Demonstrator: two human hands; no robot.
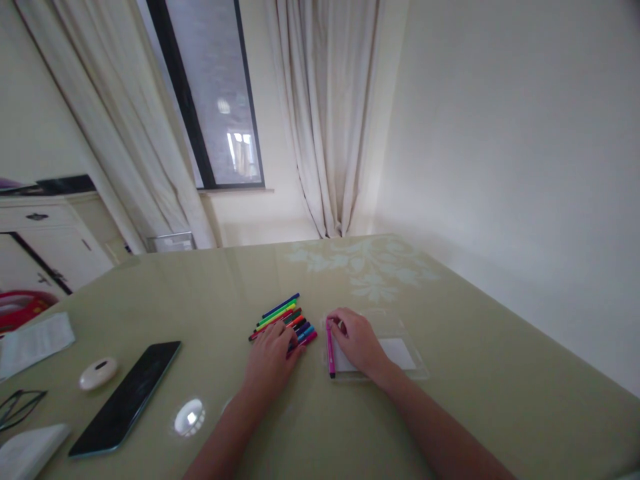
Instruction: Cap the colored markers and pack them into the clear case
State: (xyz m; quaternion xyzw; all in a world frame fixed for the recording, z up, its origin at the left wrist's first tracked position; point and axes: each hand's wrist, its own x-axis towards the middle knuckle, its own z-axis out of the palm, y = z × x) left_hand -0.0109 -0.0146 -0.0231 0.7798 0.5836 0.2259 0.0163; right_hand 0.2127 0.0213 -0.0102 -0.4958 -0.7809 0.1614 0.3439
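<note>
My right hand [357,339] is closed on the upper end of a pink marker [331,353], which stands lengthwise along the left side of a clear plastic case [419,363]. A white sheet [397,352] lies inside the case, partly under my wrist. To the left, my left hand [274,348] rests with its fingers apart over a row of colored markers [275,319]. Green, yellow, red, black and blue ones show in the row. Its thumb is near a magenta marker [308,339] at the row's near end. My fingers hide parts of several markers.
A black-screened phone or tablet [127,397] lies left on the green tabletop [225,287], beside a round white object [98,374]. Glasses [20,407], a white object [30,450] and a pale cloth or paper [37,340] are at the far left. A wall [525,167] borders the right.
</note>
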